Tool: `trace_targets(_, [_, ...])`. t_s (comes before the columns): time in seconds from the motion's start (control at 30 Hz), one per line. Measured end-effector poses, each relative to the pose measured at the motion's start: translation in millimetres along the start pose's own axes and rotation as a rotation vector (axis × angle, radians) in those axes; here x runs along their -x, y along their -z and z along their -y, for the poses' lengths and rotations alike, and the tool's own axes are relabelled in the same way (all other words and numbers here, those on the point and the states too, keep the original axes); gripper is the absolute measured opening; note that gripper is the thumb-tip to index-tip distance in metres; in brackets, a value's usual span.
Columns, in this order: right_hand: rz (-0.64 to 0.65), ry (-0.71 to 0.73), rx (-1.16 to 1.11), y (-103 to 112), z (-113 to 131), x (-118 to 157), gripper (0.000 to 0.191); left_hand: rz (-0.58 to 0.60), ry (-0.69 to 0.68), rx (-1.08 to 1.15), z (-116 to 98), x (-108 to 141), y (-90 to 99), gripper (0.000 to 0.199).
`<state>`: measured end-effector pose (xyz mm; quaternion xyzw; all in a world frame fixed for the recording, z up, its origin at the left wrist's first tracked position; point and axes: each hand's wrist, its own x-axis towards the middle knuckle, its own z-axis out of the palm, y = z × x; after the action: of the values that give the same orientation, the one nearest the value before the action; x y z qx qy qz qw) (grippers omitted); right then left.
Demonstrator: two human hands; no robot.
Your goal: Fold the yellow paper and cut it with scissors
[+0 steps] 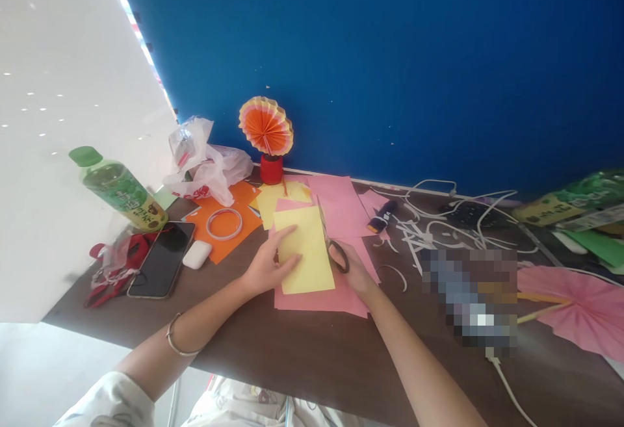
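A sheet of yellow paper lies over pink sheets near the middle of the table. My left hand grips its left edge, with the thumb and a finger on top and the other fingers mostly hidden. At the sheet's right edge, my right hand is closed around the dark handles of a pair of scissors. The scissor blades point away from me along that edge; whether they are parted I cannot tell.
Left stand a green-capped bottle, a phone, a white case, orange paper with a tape roll, and a plastic bag. Behind is a folded paper fan. White cables and a pink fan lie right.
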<state>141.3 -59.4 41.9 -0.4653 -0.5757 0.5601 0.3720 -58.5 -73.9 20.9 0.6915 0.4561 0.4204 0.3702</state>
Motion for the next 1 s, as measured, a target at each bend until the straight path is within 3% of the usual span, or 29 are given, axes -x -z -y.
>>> trace_targets(1.0, [-0.013, -0.016, -0.054, -3.4, -1.4, -1.2, 0.046, -0.005, -0.017, -0.064, -2.8, -0.5, 1.9, 0.051])
